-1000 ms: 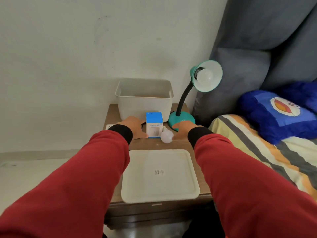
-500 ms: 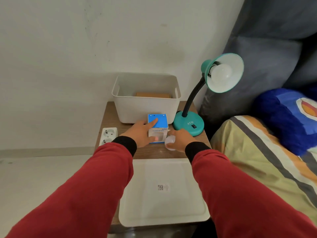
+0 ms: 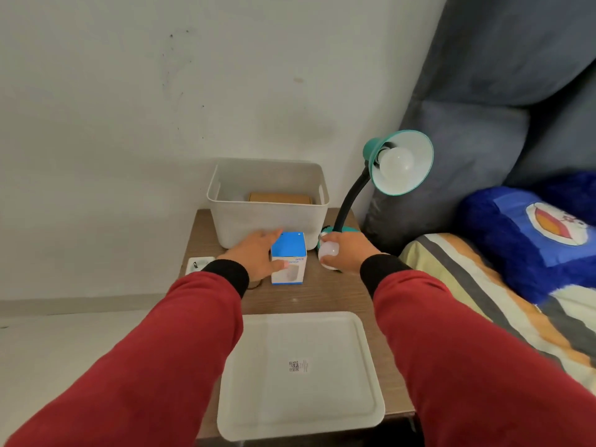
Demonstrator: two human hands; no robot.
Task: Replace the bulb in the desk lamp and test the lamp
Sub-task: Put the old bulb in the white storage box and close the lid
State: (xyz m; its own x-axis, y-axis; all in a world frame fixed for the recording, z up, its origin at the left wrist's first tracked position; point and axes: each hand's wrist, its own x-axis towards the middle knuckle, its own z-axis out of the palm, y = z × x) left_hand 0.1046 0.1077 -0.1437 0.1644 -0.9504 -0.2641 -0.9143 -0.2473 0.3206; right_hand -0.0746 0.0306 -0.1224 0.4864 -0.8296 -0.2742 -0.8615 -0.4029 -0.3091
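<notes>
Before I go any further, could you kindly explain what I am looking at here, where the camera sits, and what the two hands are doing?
There is no machine: a person in red sleeves works with bare hands, and the one picture comes from a wide-angle camera on their head, looking forward and down. The left hand rests against a small blue and white box, its thumb across the front. The right hand holds a loose white bulb, its metal screw end pointing away. On the wooden bedside table there are also a white tray nearest the camera, a white bin at the back with a brown box inside, a socket strip on the left, and a teal desk lamp with a bulb in its shade. A bed lies to the right.
</notes>
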